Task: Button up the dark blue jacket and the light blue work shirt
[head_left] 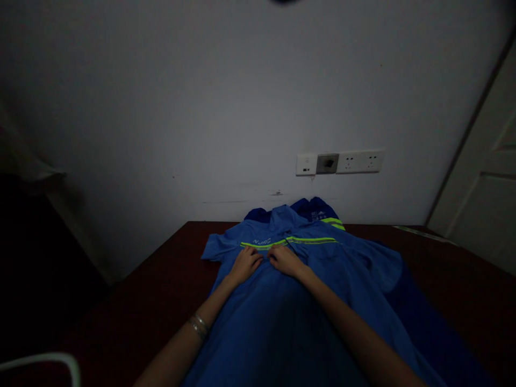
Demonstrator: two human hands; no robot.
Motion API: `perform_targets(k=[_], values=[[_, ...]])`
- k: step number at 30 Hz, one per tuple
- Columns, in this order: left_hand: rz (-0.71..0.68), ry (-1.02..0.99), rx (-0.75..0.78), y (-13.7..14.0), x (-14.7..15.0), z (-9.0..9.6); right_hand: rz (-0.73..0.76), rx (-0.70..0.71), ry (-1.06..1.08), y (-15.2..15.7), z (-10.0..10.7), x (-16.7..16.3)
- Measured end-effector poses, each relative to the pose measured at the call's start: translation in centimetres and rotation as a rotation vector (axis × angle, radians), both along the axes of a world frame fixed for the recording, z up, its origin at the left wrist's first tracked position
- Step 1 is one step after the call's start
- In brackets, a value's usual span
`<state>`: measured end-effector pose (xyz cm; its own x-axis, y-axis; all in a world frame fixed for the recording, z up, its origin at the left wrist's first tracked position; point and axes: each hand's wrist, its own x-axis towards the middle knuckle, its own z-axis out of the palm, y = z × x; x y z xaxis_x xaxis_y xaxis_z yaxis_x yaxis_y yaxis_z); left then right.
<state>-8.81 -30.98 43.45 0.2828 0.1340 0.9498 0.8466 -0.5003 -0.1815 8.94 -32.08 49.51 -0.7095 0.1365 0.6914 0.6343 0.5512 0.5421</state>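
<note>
A blue short-sleeved shirt (pixel 282 301) with a yellow-green stripe across its chest lies spread out, front side up, collar toward the wall. My left hand (pixel 245 263) rests on the chest just below the stripe, its fingers curled in on the cloth. Close beside it, my right hand (pixel 287 260) pinches the fabric near the middle of the front. A small gap separates the fingertips of both hands. Beneath the shirt, a darker blue garment (pixel 419 312) shows at the right and behind the collar.
Both garments lie on a dark red table (pixel 169 263) that meets a pale wall (pixel 161 107). Sockets (pixel 358 162) sit low on that wall. At the right stands a white door (pixel 492 199). A white curved bar (pixel 52 357) shows at the lower left.
</note>
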Motion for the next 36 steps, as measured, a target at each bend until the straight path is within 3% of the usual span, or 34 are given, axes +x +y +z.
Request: perform_targets(k=[8, 18, 24, 28, 36], values=[[-0.212, -0.166, -0.025, 0.7, -0.5, 0.7, 0.048, -0.093, 0.116, -1.7, 1.9, 0.7], [-0.408, -0.352, -0.230, 0.0, -1.0, 5.4, 0.070, 0.002, 0.233, -3.2, 2.4, 0.9], [-0.367, -0.333, -0.225, -0.7, -0.7, 6.4, 0.060, 0.056, 0.220, -2.7, 2.2, 0.7], [-0.350, -0.220, -0.206, -1.2, -0.8, 6.5, 0.151, 0.072, 0.193, -1.6, 2.1, 0.6], [-0.138, -0.029, -0.187, -2.7, -0.9, 6.6, 0.284, -0.197, 0.167, 1.2, 2.4, -1.3]])
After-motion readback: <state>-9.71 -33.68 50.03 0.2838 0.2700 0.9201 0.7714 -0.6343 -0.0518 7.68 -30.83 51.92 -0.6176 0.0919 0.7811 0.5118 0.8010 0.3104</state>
